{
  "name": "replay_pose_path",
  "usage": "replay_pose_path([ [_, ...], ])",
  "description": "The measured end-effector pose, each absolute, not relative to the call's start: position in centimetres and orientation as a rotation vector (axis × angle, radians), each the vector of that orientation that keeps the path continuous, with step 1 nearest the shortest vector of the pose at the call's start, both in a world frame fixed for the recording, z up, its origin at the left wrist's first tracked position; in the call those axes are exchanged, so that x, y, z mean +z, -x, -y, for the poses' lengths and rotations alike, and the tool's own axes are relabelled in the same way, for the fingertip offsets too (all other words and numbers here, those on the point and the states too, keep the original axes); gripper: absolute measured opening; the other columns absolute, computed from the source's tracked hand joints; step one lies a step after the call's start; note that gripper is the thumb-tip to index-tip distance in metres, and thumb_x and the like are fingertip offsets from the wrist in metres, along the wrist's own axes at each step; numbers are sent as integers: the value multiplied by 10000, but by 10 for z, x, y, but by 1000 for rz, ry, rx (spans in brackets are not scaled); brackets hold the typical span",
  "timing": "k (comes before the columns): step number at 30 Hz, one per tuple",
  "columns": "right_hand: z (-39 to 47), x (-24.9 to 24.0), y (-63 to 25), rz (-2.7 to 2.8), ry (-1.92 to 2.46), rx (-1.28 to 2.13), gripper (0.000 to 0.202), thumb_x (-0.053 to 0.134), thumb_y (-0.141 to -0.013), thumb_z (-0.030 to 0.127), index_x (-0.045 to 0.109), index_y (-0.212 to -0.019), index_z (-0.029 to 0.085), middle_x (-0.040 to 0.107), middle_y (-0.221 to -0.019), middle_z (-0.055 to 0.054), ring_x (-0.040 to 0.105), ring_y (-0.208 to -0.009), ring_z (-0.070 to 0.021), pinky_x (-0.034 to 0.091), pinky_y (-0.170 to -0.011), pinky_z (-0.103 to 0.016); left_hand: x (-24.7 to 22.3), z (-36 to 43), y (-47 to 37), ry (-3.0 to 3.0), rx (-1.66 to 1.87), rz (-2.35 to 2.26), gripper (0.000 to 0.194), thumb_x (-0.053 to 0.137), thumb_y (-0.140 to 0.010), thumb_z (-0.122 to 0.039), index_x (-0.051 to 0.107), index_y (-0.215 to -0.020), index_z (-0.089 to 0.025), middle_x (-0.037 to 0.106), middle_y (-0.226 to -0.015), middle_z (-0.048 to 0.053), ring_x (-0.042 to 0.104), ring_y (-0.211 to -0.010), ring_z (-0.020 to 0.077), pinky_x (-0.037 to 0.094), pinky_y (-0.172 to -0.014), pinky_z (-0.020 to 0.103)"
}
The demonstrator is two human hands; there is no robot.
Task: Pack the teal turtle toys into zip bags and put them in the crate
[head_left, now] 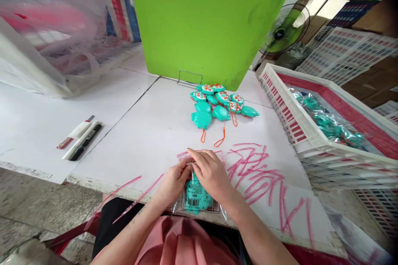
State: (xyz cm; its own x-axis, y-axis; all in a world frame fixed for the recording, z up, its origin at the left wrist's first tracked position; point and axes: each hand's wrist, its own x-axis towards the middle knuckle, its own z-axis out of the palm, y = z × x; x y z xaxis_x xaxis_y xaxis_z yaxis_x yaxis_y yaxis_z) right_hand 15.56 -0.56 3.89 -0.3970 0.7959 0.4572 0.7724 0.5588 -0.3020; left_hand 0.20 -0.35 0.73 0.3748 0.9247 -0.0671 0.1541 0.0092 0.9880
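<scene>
Pink pleated top, black bottoms — bare forearms

Shows smooth, glossy teal plastic on the toys and clear, shiny plastic film on the bag. Looks smooth and mostly matt on the green board, smooth on the white desk with a rough, worn edge, and like rigid plastic on the crate. Has thin metal wire in the stand.

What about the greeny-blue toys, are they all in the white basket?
No, a pile of teal toys lies on the white table.
</scene>
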Motion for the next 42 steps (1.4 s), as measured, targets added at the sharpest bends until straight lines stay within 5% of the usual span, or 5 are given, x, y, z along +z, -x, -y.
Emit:
replay_pose_path([
  [16,-1,40,-152,2401,1326,-13,447,490,-910,61,508,-1336,194,670,-929,-54,596,-878,-219,502,-784,-359,16,7,-3,-1610,713,-1165,337,375,-963,-362,618,-1071,-156,651,-751,26,568,-667,169,402,-645,263],
  [26,-4,34,-240,894,1314,796,211,671,-713,204,540,-879,200,655,-773,23,468,-440,-55,362,-397,-165,7,8,0,-1492,702,-1098,364,356,-975,-402,570,-1199,-212,712,-870,26,656,-780,181,474,-715,272],
  [31,50,34,-338,557,1351,728,320,824,-518,213,575,-715,169,660,-747,0,556,-533,-76,449,-496,-178,5,7,1,-1504,695,-1107,336,345,-982,-390,563,-1180,-229,714,-871,15,647,-784,176,468,-729,273],
  [36,109,20,-381,922,1812,711,232,737,-636,371,657,-758,190,670,-820,-61,618,-641,-180,532,-613,-332,11,8,1,-1480,668,-1124,310,368,-975,-386,580,-1121,-214,709,-875,17,646,-793,176,465,-738,275],
  [42,104,40,-348,1491,2063,-597,480,565,-761,223,640,-1230,152,400,-1460,-185,422,-1286,-424,331,-1041,-644,8,9,0,-1378,713,-1071,341,453,-940,-434,593,-1142,-196,674,-820,10,615,-745,167,465,-685,260],
])
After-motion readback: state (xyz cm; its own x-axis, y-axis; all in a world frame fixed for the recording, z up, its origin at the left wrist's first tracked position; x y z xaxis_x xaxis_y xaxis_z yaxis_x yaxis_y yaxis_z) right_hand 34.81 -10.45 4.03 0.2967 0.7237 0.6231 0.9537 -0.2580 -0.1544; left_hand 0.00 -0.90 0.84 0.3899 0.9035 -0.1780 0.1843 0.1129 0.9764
